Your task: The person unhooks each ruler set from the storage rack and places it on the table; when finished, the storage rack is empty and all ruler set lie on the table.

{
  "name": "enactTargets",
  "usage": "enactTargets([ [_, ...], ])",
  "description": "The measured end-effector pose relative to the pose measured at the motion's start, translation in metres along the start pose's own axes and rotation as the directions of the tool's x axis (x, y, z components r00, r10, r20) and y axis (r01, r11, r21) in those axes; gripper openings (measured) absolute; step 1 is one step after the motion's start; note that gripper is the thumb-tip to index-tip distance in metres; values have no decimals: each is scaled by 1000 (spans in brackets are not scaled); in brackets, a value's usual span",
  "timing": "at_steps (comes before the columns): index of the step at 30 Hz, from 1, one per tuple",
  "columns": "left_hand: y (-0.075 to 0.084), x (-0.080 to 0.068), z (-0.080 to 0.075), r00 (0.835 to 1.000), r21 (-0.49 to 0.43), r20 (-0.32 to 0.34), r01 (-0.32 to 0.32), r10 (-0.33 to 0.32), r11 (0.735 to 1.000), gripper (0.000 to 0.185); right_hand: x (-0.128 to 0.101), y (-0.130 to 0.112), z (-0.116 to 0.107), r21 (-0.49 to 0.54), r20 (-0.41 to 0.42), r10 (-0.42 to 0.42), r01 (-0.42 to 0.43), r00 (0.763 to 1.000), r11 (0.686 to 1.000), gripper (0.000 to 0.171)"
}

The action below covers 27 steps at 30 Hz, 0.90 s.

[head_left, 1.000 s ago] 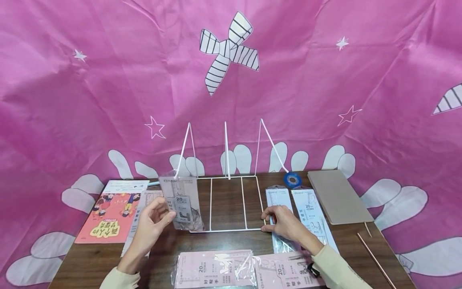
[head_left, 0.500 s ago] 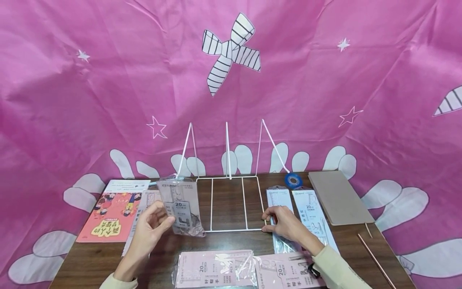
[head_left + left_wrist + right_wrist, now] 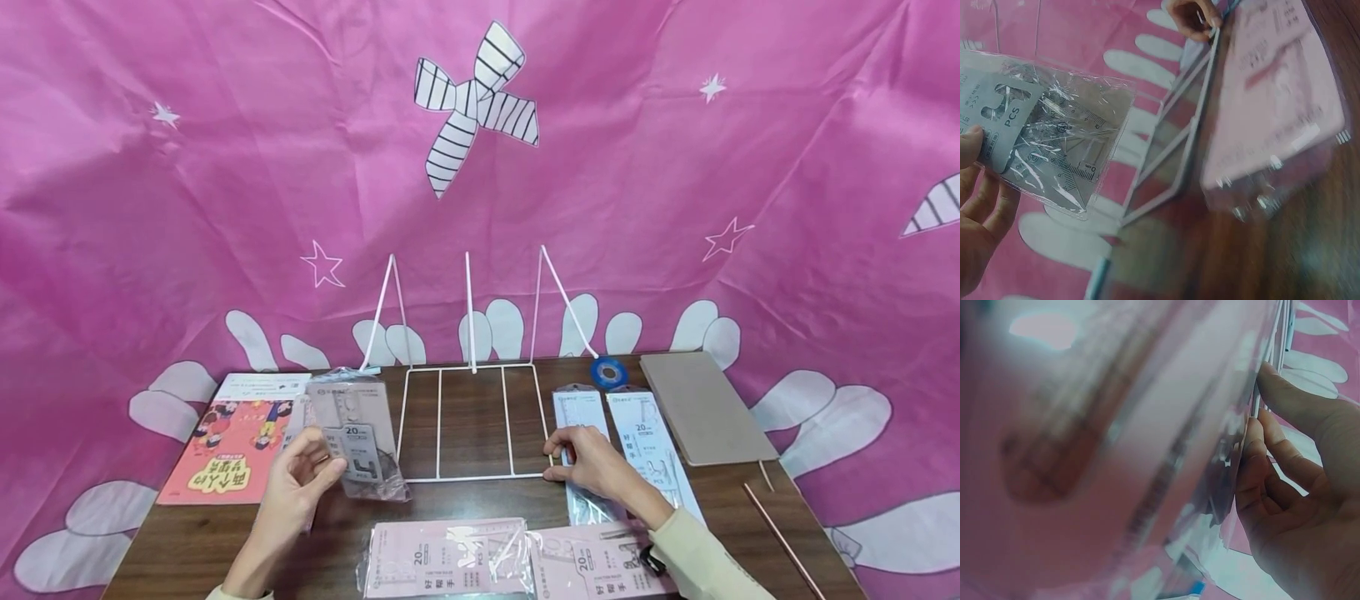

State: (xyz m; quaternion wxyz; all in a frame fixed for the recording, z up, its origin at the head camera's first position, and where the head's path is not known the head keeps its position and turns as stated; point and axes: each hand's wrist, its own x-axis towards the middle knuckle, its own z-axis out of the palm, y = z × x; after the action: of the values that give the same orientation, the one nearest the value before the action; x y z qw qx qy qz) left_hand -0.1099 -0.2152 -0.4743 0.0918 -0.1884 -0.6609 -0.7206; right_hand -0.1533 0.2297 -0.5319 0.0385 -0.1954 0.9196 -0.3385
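Observation:
My left hand point(image 3: 296, 483) pinches the left side of a clear packet of rulers point(image 3: 367, 408) with a grey card marked 20 cm. The packet stands raised and slightly tilted, left of the white wire rack point(image 3: 472, 478). In the left wrist view, transparent rulers point(image 3: 1060, 150) show inside it. At the rack's front right corner, my right hand point(image 3: 592, 462) pinches the side wire between thumb and fingers. Beside and partly under that hand lies a light blue ruler packet point(image 3: 581, 408). The right wrist view is mostly covered by a blurred pink packet point(image 3: 1116, 456).
Two pink ruler packets point(image 3: 446, 558) lie along the table's front. Another blue packet point(image 3: 637, 417), a grey notebook point(image 3: 705, 408), blue tape roll point(image 3: 609, 374) and copper-coloured rod point(image 3: 782, 542) are at right. A red book point(image 3: 225, 442) lies left, near a partly hidden packet point(image 3: 297, 412).
My left hand has moved left and slightly toward me with the ruler packet, away from the rack's left side, which now shows. The right hand stays on the rack.

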Motion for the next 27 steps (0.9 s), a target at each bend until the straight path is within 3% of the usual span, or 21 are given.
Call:
enactTargets([
  [4,-14,-3,-10,997,-22,-70,36,-37,999,33,1,-1,-2,-5,-6,1,-1,1000,1000,25],
  [10,-31,-7,-26,975,24,-131,184,-179,983,33,1,-1,-2,-3,-3,-1,1,1000,1000,25],
  [16,-45,-7,-37,957,18,-128,265,-261,964,41,1,-2,-2,-1,0,4,-4,1000,1000,25],
  [27,-63,-2,-46,944,87,-55,328,-325,941,58,0,0,0,8,-8,6,-6,1000,1000,25],
])
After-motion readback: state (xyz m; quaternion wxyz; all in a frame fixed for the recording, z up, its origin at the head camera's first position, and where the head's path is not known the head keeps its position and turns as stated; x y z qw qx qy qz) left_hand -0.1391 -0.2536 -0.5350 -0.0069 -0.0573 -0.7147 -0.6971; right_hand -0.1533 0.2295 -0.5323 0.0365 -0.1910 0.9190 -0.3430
